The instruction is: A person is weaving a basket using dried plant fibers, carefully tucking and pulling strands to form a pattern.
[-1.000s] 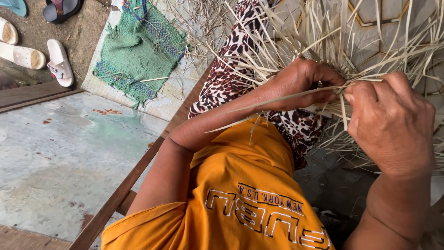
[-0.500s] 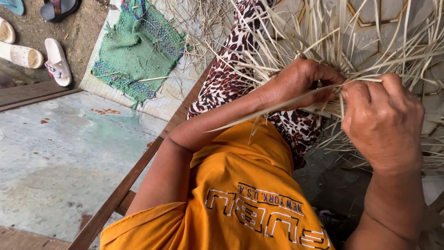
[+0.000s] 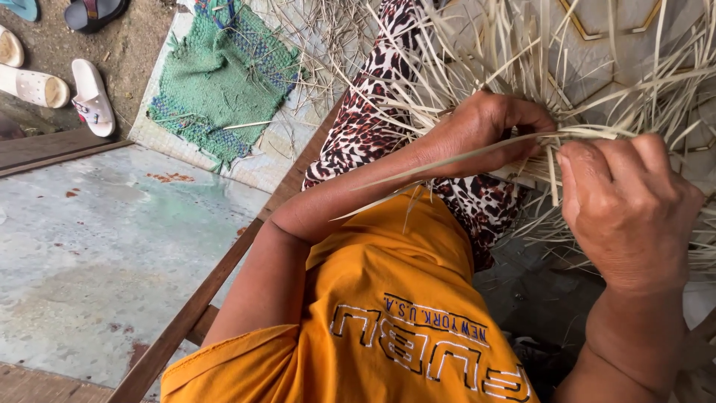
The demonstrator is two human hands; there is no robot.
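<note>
Left hand [image 3: 485, 123] grip and right hand [image 3: 626, 205] grip both pinched on pale straw strips [image 3: 477, 149], green mat [image 3: 220, 78] far left

Soft, even daylight fills the scene, bright without harsh glare, and shadows stay faint and diffuse. The pale straw strips [image 3: 522, 82] near the top right look slightly washed out. Focus is sharp across most of the frame, with mild wide-angle stretching toward the edges.

A home doorstep weaving spot: sandals [image 3: 52, 86] on dirt, green woven mat [image 3: 224, 78], loose pale straw strips [image 3: 522, 60].
</note>
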